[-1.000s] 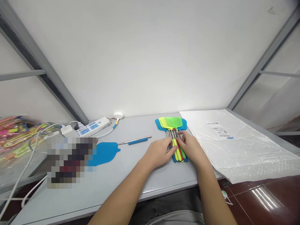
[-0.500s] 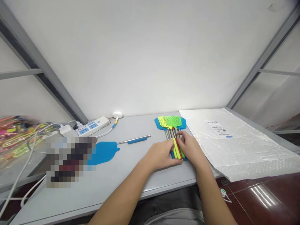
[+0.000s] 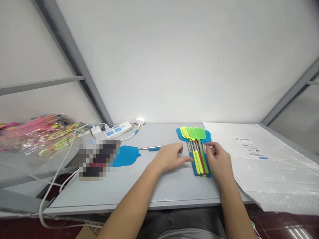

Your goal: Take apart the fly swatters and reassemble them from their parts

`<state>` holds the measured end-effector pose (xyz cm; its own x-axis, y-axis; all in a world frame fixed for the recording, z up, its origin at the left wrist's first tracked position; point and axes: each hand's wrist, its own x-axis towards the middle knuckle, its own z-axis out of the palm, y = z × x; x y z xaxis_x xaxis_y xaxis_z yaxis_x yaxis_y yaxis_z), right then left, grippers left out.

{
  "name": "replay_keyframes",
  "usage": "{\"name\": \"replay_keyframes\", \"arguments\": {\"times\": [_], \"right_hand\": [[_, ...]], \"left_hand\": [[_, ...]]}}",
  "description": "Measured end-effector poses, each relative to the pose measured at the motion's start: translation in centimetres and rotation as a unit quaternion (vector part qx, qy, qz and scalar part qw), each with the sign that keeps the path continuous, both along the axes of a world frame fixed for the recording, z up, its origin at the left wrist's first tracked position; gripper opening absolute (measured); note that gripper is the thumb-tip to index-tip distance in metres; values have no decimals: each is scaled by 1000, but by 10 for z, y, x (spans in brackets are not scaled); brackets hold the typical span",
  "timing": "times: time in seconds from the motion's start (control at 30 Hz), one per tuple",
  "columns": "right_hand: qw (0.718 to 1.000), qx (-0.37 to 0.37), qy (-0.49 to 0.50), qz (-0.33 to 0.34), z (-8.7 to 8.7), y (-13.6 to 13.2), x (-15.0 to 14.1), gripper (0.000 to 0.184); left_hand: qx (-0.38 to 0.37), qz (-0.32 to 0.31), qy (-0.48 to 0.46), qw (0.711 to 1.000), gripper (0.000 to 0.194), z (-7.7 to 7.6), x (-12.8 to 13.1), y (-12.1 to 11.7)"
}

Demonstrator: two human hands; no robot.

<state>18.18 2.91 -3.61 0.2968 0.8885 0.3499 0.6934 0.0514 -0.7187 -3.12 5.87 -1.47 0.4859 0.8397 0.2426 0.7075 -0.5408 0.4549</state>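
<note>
A bundle of telescopic fly swatters (image 3: pixel 198 161) lies on the grey table, with blue, yellow, red and green handles side by side. Their metal shafts point away from me, and the perforated green, yellow and blue heads (image 3: pixel 196 133) overlap at the far end. To the left of the handles is my left hand (image 3: pixel 171 157), holding nothing, its thumb stretched toward the bundle and its other fingers curled. My right hand (image 3: pixel 220 161) rests along the bundle's right side, fingers bent and a gap beside the thumb. A single blue fly swatter (image 3: pixel 128 155) lies farther left, its shaft extended.
A white power strip (image 3: pixel 119 130) with plugs and cables stands at the back left, near a round white device (image 3: pixel 140 120). Plastic-wrapped colourful items (image 3: pixel 50 132) pile up at far left. A pixelated patch covers something beside the blue swatter. White bubble packaging (image 3: pixel 251 166) covers the right side.
My left hand has let go of the handles and moved away to the left. My right hand has shifted to the bundle's right edge, uncovering the handles. The camera view has turned left.
</note>
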Motion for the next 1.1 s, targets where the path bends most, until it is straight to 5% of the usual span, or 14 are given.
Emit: {"name": "replay_keyframes", "arguments": {"times": [0.13,0.27,0.4,0.47,0.57,0.73,0.83,0.97,1.1], "right_hand": [[994,83,39,-55,3,-8,-7,24],[987,150,7,-55,8,-17,-21,24],[984,61,-117,120,31,-7,-44,28],[952,-32,-190,238,44,8,-60,31],[898,-93,-276,330,52,40,-90,31],[848,-107,-331,401,37,78,-134,14],[824,-140,-345,427,27,88,-144,20],[815,-169,-342,437,21,100,-144,28],[825,-177,-311,438,27,113,-134,10]], "left_hand": [[38,112,-5,993,25,-2,-67,5],[67,160,14,985,18,-11,-112,-7],[77,156,39,984,20,-20,-104,-17],[81,148,48,984,22,-23,-92,-19],[84,139,52,985,22,-25,-86,-23],[76,108,45,990,14,-21,-98,-34],[70,92,38,993,18,-20,-102,-35],[59,107,24,992,32,-23,-103,-32],[45,102,12,994,14,-27,-104,-31]]}}
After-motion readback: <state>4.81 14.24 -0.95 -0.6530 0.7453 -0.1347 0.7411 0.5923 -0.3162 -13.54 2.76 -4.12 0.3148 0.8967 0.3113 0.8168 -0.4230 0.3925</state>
